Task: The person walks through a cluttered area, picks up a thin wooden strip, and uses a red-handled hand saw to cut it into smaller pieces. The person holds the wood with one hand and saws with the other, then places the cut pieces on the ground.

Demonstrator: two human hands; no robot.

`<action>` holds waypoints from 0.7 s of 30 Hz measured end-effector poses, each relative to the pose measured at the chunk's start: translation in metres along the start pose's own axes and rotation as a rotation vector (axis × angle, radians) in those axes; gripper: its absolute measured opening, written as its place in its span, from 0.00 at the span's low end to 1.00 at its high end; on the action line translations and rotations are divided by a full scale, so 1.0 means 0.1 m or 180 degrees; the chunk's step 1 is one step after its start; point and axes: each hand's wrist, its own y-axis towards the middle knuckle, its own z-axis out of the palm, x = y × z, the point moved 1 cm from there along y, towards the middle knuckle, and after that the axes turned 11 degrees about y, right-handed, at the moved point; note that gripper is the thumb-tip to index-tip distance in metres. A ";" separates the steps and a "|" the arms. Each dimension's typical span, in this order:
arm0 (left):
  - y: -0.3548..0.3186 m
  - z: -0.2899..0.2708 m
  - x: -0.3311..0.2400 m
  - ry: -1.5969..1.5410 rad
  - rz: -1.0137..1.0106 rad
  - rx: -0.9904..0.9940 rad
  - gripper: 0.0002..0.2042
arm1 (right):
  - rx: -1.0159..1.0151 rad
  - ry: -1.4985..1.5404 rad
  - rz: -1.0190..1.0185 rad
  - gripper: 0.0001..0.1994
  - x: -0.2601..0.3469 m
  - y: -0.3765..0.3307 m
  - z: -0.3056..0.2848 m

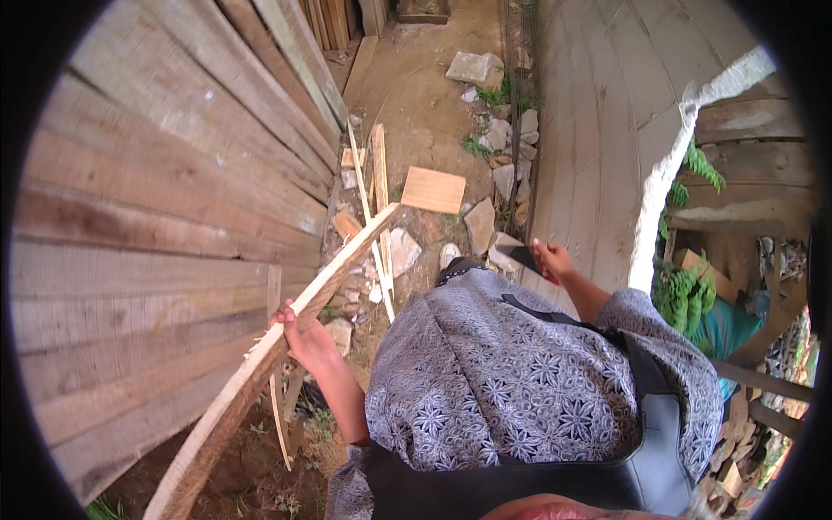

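On the left, my left hand (310,343) is closed around a long rough-sawn wooden plank (217,423), with fingers over its upper edge. The plank slants from the lower left up toward the middle of the view. To the right of my body, my right hand (555,258) grips a flat dark thing with a red edge (525,257); its kind does not show clearly. Just beyond the plank's far end lies a short rectangular wooden board (433,191) on the ground. Thin wooden strips (380,173) lean beside the plank.
A wall of wooden boards (173,165) runs along my left. Sheets of grey cladding (598,130) line the right side. Between them is a dirt path (407,87) with loose stones (481,227) and a larger pale rock (468,67). Green leaves (685,295) grow at the right.
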 end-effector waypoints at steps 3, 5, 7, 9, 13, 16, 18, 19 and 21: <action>0.37 1.00 0.32 0.0537 0.0361 0.0201 0.07 | -0.0224 0.0177 0.0160 0.22 0.39 0.28 -0.29; 0.60 1.72 0.35 0.0589 0.0392 0.0389 0.07 | -0.0118 0.0317 0.0128 0.23 0.58 0.59 -0.54; 0.83 2.49 0.34 0.0889 0.0619 0.0378 0.09 | -0.0328 0.0152 0.0063 0.24 0.82 0.86 -0.70; 1.09 3.18 0.34 0.1038 0.0913 0.0726 0.10 | -0.0535 -0.0009 0.0021 0.24 0.93 1.04 -0.85; 1.67 4.37 0.44 0.1592 0.1033 0.0819 0.11 | -0.0841 -0.0037 -0.0076 0.22 1.18 1.38 -0.89; 2.10 5.11 0.68 0.2048 0.1128 0.1161 0.12 | -0.1158 0.0084 -0.0428 0.20 1.39 1.58 -0.81; 2.45 5.53 0.95 0.2260 0.1140 0.1448 0.12 | -0.1271 0.0185 -0.0396 0.18 1.45 1.77 -0.79; 2.59 5.77 1.14 0.2279 0.1137 0.1512 0.12 | -0.1344 0.0261 -0.0382 0.18 1.48 1.86 -0.80; 2.89 6.23 1.57 0.2312 0.1137 0.1641 0.12 | -0.1488 0.0415 -0.0359 0.18 1.61 2.09 -0.76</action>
